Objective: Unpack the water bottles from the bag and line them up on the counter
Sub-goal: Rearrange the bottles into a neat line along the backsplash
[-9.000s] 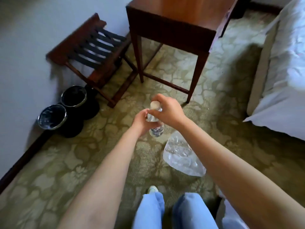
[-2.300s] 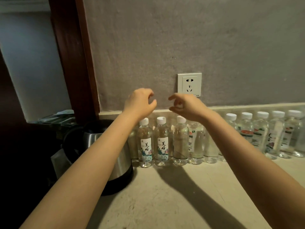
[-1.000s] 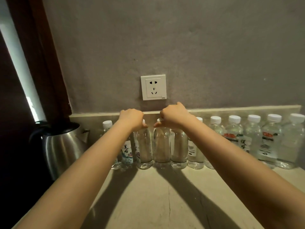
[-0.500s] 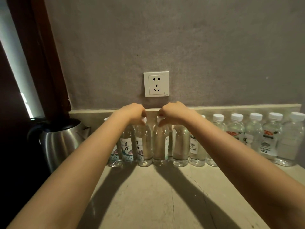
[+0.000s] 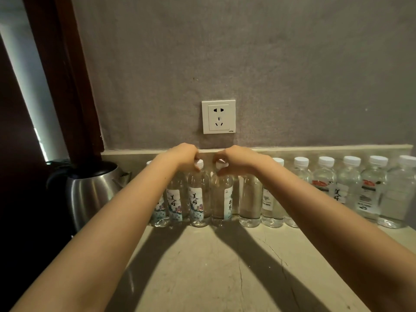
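Several clear water bottles with white caps stand upright in a row along the back of the stone counter [image 5: 202, 266], against the wall. My left hand [image 5: 183, 156] pinches the cap of one labelled bottle [image 5: 198, 197]. My right hand [image 5: 234, 158] pinches the cap of the neighbouring bottle [image 5: 221, 199] just to its right. More bottles [image 5: 349, 190] continue to the right edge of view. The bag is not in view.
A steel electric kettle [image 5: 90, 190] stands at the left end of the row, close to the leftmost bottles. A white wall socket [image 5: 218, 117] sits above my hands. A dark wooden frame [image 5: 65, 75] rises at the left.
Both hands came down from above the row and closed on two neighbouring caps. Over the last half second the bottle under my right hand has turned, its label now showing.
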The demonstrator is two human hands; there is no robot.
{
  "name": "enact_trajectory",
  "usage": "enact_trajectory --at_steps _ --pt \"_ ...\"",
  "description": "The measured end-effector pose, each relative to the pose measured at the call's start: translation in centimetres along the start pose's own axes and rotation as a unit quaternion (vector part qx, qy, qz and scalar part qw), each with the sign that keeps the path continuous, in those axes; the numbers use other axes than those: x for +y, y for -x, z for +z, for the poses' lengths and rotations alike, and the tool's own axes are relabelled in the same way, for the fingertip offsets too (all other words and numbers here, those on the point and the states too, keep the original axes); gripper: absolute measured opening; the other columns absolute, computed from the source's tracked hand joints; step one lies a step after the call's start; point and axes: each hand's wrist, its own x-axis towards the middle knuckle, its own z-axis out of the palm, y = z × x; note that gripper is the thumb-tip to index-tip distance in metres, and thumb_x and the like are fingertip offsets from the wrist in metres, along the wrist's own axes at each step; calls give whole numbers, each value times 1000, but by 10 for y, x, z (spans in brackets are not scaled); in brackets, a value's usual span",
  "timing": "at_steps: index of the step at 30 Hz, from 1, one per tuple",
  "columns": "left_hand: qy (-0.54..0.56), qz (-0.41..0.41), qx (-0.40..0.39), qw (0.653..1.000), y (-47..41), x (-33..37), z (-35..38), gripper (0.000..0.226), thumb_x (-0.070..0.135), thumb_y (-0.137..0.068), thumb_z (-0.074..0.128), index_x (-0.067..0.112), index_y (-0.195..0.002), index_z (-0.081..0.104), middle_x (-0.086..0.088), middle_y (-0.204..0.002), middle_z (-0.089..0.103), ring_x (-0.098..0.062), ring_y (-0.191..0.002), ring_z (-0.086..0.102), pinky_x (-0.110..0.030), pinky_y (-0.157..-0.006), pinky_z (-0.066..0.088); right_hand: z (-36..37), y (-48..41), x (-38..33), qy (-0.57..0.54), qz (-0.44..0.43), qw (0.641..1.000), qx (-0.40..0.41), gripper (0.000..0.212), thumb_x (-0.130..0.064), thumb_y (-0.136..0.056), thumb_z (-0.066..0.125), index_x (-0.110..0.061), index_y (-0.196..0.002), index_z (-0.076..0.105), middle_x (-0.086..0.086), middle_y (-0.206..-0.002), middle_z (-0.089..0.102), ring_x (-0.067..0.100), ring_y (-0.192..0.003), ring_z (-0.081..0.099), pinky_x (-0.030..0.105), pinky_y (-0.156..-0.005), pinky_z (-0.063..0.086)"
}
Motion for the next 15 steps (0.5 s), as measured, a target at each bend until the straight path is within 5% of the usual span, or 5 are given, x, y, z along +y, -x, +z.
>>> enact_trajectory --at_steps 3,9,15 --pt "14 6 2 1000 0 -2 0 27 33 -85 66 9 -96 62 -12 -110 66 -28 -101 60 -36 -86 48 3 -4 2 -4 6 1000 6 35 -48 -82 66 -27 -110 60 -4 -108 65 24 -100 61 32 -74 45" --pt "42 12 10 999 0 -3 3 43 32 -85 67 11 -123 61 -6 -113 64 -23 -100 59 -33 -87 48 14 -13 -5 73 26 996 50 50 -60 -85 56 -20 -114 60 4 -110 67 27 -100 62 32 -72 42" --pt "34 10 17 999 -1 -5 4 45 36 -84 67 14 -123 61 -1 -103 62 -21 -93 58 -32 -81 47 11 -7 -6 24 18 999 16 44 -53 -87 57 -18 -113 58 3 -111 65 25 -99 59 31 -71 41"
